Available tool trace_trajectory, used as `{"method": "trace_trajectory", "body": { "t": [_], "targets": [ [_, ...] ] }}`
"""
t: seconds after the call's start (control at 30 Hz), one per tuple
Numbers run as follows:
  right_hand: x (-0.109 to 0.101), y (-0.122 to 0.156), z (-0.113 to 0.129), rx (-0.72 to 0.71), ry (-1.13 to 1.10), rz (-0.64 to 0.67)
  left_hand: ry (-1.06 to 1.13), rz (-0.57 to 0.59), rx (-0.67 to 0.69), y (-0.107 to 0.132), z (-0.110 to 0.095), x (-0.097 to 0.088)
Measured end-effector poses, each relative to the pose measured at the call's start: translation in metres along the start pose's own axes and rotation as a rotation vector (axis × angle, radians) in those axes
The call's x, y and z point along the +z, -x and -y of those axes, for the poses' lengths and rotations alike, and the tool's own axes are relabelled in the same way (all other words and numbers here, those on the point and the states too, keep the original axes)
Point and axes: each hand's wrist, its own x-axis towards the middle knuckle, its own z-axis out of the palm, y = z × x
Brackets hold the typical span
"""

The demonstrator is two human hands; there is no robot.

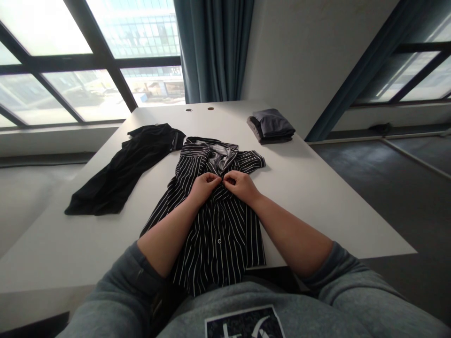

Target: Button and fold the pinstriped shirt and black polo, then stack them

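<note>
A black shirt with white stripes [221,218] lies front up on the table, its collar end away from me and its hem over the near edge. Both hands meet at the front opening below the collar. My left hand [206,185] pinches the shirt's fabric from the left. From the right, my right hand [241,184] pinches it too, fingertips almost touching those of the left. Whatever small part is between the fingertips is hidden. One light button [219,241] shows lower down the front. The grey inner lining [220,157] is visible in the open neck.
A black garment [127,169] is spread out on the left of the white table [317,202]. Folded grey and dark clothes [273,126] are stacked at the back right. Two round cable holes sit near the far edge, before a blue curtain [214,51] and windows.
</note>
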Motion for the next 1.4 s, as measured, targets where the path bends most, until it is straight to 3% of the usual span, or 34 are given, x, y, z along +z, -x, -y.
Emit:
{"method": "trace_trajectory", "body": {
  "t": [0.17, 0.43, 0.77, 1.03, 1.4],
  "targets": [
    [0.0003, 0.0002, -0.0001, 0.009, 0.004, 0.010, 0.055, 0.010, 0.095, -0.0015, 0.0024, 0.0014],
    [-0.0023, -0.0007, 0.0020, 0.120, -0.090, -0.008, -0.071, -0.005, 0.148, -0.0007, -0.0047, 0.0010],
    [-0.0017, -0.0015, -0.0031, 0.083, -0.089, 0.036, 0.122, 0.032, 0.076, -0.0011, 0.0008, 0.0022],
    [-0.0002, -0.0010, -0.0046, 0.019, 0.020, 0.033, 0.030, 0.076, 0.116, -0.0035, 0.0033, -0.0002],
    [0.0005, -0.0012, -0.0043, -0.067, 0.104, 0.011, 0.134, 0.113, -0.023, -0.0050, 0.0025, -0.0017]
  ]
}}
